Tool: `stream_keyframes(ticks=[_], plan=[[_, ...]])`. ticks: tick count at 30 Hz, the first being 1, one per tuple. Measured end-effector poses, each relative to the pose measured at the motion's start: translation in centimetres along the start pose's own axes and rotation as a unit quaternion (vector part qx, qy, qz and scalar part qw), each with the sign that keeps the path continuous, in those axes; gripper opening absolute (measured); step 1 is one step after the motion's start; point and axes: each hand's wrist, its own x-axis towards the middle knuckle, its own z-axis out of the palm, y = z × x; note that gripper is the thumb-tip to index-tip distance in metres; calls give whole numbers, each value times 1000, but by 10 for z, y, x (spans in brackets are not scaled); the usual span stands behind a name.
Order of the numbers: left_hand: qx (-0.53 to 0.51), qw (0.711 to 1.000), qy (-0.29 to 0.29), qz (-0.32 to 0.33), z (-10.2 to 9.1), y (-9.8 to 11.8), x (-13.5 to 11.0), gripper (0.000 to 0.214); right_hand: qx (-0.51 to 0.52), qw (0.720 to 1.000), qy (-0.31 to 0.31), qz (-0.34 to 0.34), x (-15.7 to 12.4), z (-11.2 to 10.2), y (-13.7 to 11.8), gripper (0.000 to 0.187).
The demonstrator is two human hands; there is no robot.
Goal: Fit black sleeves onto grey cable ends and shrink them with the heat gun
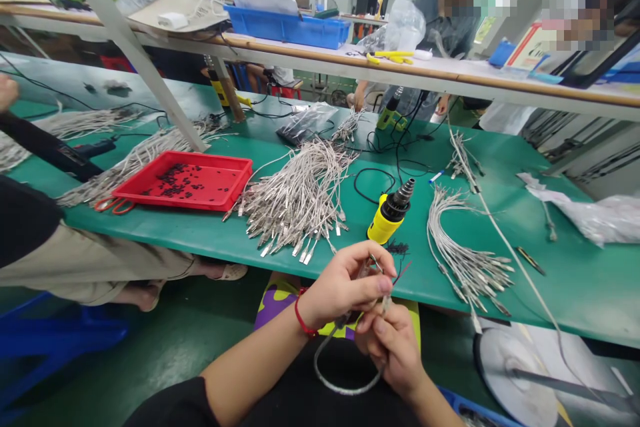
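Nearest, a grey cable (pixel 345 391) hangs in a U-shaped loop in front of the lap, its curve bulging downward; bent this way, it has no single straight long axis. Both of its sides rise to the hands, held just short of the table edge. The left hand (pixel 345 285) pinches the upper part between thumb and fingers; the right hand (pixel 395 343), just below, has thumb and forefinger closed on the cable too. Thin red and dark wires (pixel 404 271) stick out beyond the fingertips, slanting up and rightward, away from the body. Past the hands, on the green table (pixel 565 287), lie small black pieces (pixel 399 248) beside a yellow heat gun (pixel 384 219), nozzle upward. A large cable heap (pixel 300 200) lies left of it, a curved cable bundle (pixel 463 253) right. Farther back, a co-worker's hand (pixel 359 99) touches a smaller bunch (pixel 349 125).
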Motion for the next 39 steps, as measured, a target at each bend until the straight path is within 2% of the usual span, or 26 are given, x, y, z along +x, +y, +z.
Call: stream_keyframes(ticks=[7, 10, 15, 19, 26, 33, 36, 39], plan=[[-71, 997, 6, 4, -5, -5, -2, 34, 48, 999, -1, -4, 2, 2, -1, 25], [-45, 999, 15, -15, -6, -8, -4, 39, 35, 999, 10, -4, 2, 2, -1, 26], [35, 998, 30, -44, -12, -10, -7, 26, -50, 996, 74, 15, 3, 5, -2, 28], [21, 997, 65, -34, -16, -9, -8, 22, -52, 995, 83, 36, 7, 12, -5, 30], [-27, 993, 112, -16, -14, -4, -12, 15, 4, 998, 41, 45, 12, 19, -3, 34], [-28, 995, 97, -17, -10, 1, -14, 22, 119, 991, -29, 56, 10, 30, -9, 37], [-47, 995, 89, -27, -8, 3, -12, 22, 205, 973, -60, 84, 9, 37, -14, 39], [-80, 994, 67, -29, -3, 6, -11, 24, 306, 940, -117, 93, 9, 41, -16, 41]])
